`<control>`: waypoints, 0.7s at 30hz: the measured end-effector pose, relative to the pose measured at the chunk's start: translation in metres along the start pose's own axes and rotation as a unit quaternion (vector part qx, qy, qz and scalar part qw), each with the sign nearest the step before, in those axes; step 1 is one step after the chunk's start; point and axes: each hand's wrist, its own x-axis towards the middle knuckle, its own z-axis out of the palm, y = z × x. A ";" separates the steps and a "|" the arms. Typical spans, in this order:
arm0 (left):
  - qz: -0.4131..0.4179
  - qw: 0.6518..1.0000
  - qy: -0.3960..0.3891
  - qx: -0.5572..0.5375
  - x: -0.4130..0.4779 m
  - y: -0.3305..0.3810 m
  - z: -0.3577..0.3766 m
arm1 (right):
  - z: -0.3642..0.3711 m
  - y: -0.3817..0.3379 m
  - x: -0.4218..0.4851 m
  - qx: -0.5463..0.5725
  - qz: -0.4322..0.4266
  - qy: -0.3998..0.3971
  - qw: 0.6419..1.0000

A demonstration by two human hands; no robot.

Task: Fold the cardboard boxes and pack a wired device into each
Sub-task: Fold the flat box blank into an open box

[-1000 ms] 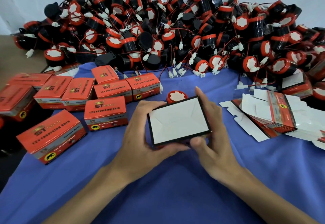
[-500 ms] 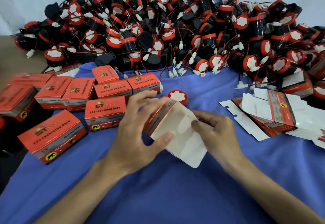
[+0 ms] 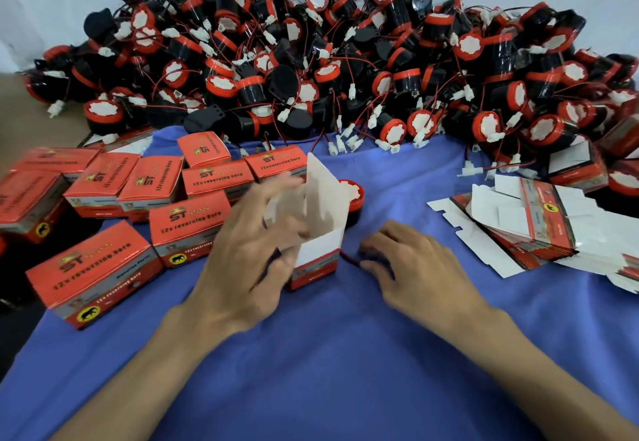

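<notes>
The half-folded red-and-white cardboard box (image 3: 316, 257) stands upright mid-cloth, its tall white top flap (image 3: 323, 195) raised. The left hand (image 3: 249, 260) lies against the box's left edge, fingers spread and motion-blurred; whether it grips, I cannot tell. The right hand (image 3: 415, 267), just right of the box, pinches a thin red-and-black wire (image 3: 350, 259) that meets the box's lower right edge. A red-capped black cylindrical device (image 3: 354, 196) sits just behind the flap. Closed orange-red boxes (image 3: 188, 229) crowd the left, flat unfolded cartons (image 3: 532, 229) the right, a heap of wired devices (image 3: 345, 70) the far edge. Bare blue cloth (image 3: 345, 354) lies open nearer the person.
</notes>
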 end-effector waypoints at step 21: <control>-0.124 0.956 -0.014 0.264 0.007 0.003 0.016 | -0.011 -0.002 0.001 -0.182 0.072 -0.059 0.979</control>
